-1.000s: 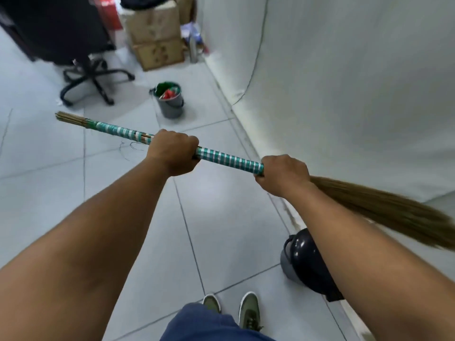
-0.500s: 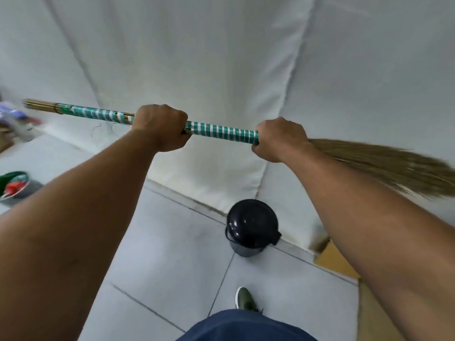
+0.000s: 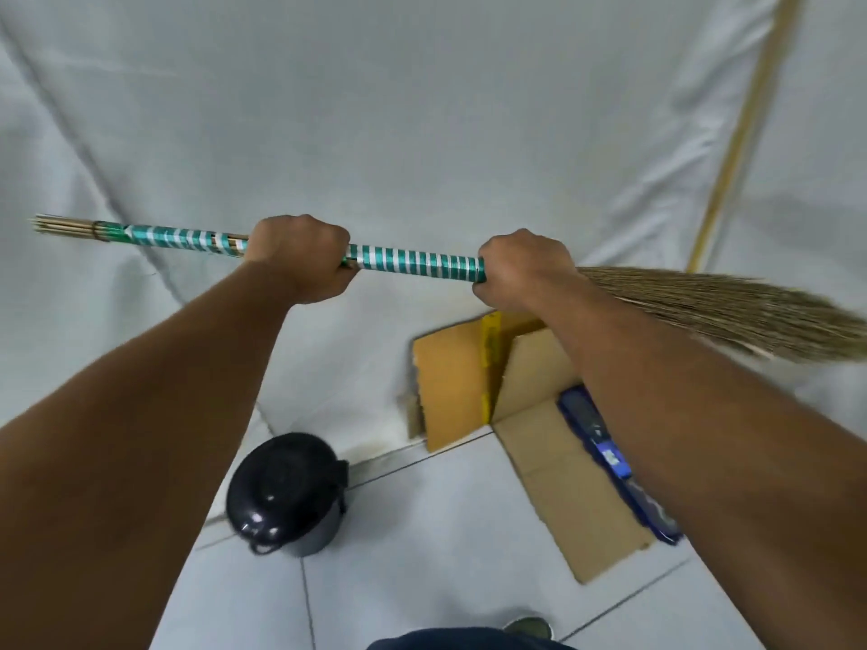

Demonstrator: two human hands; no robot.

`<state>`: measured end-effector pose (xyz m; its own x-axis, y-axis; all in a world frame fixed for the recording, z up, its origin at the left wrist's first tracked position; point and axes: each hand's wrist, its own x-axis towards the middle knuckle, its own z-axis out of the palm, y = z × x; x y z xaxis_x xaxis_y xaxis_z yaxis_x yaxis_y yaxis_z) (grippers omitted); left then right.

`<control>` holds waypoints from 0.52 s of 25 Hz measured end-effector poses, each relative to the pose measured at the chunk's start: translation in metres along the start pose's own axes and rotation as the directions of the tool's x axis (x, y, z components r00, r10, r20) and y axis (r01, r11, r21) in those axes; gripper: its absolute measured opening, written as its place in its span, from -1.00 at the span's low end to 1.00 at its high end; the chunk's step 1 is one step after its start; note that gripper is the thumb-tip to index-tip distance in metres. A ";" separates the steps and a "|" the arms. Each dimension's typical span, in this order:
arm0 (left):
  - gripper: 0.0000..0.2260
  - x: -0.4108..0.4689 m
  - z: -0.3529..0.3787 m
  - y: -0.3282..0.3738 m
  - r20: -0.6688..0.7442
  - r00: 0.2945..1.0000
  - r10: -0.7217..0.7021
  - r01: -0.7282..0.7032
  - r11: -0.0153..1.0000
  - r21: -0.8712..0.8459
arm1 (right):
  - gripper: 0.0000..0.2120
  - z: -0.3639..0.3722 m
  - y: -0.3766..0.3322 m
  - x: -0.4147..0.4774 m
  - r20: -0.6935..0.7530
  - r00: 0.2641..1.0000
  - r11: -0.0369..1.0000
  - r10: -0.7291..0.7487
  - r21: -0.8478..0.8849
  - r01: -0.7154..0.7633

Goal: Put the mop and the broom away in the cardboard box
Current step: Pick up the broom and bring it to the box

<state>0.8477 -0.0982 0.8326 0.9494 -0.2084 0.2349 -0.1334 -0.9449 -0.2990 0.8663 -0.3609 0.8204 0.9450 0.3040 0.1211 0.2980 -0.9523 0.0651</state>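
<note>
Swung further right since a moment ago, the view now takes in the cardboard box [image 3: 539, 443], open on the floor on the right, under the right forearm. Both fists are curled tight round the broom [image 3: 413, 262]: left hand [image 3: 300, 258] mid-handle, right hand [image 3: 520, 269] where the bristles begin. It lies level, bristles pointing right. A black bin [image 3: 286, 494] stands left of the box; a wooden pole [image 3: 741, 133] leans far right.

On my feed, both forearms were bare, with no sleeves, watch or gloves on the left hand [image 3: 300, 258] or right hand [image 3: 523, 269]. I saw dark blue trousers [image 3: 464, 640] and an olive-green shoe [image 3: 530, 628].
</note>
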 end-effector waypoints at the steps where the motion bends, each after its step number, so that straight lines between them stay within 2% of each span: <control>1: -0.70 0.025 -0.004 0.025 -0.027 0.998 0.051 -0.052 0.999 -0.015 | -0.86 -0.002 0.030 -0.004 0.002 0.999 0.999 0.051 -0.014 -0.051; 6: -0.70 0.132 -0.017 0.154 -0.135 0.950 0.283 -0.293 0.954 -0.065 | -0.87 -0.001 0.169 -0.028 0.009 0.950 0.947 0.311 -0.086 -0.309; 13: -0.72 0.220 -0.027 0.303 -0.242 0.834 0.495 -0.531 0.840 -0.109 | -0.89 0.005 0.301 -0.080 0.017 0.848 0.837 0.530 -0.172 -0.520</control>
<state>1.0088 -0.4374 0.8190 0.6571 -0.7031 0.2717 -0.6472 -0.7111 -0.2747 0.8813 -0.6720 0.8249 0.9614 -0.2473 0.1202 -0.2648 -0.9506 0.1619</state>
